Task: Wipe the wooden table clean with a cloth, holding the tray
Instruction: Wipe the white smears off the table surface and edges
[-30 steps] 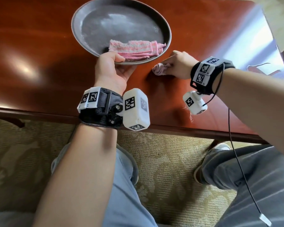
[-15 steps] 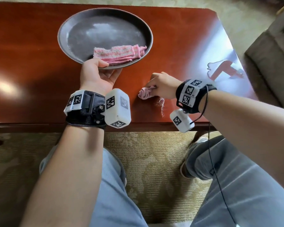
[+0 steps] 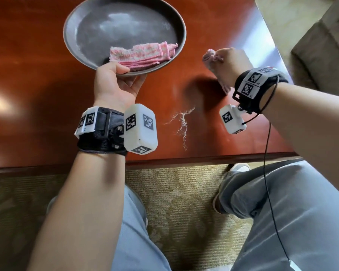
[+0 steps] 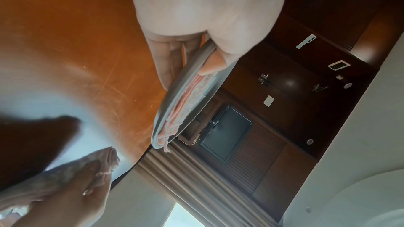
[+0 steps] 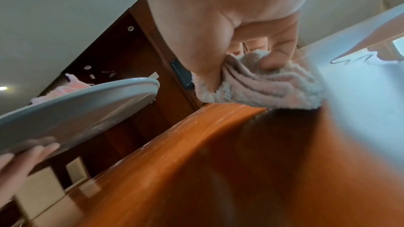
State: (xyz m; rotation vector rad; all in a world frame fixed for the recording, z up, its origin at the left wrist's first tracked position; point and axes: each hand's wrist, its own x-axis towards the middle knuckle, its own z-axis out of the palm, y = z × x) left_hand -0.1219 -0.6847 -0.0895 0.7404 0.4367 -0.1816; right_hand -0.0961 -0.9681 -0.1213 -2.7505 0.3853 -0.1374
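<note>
Head view, going left to right: the left hand (image 3: 115,83) grips the near rim of the grey tray (image 3: 70,44), thumb on top beside the folded pink towel (image 3: 143,53), the tray's near edge raised off the counter (image 3: 27,106). White crumbs (image 3: 181,122) lie behind the right hand (image 3: 229,63), which has swung away from them toward the far right since half a second ago, fingers bunched round the cloth (image 3: 210,55). I judge another pass must gather that trail

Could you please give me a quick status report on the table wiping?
Left hand grips gray tray rim. Right hand holds bunched cloth on table. White crumb streak unwiped near front edge.
</note>
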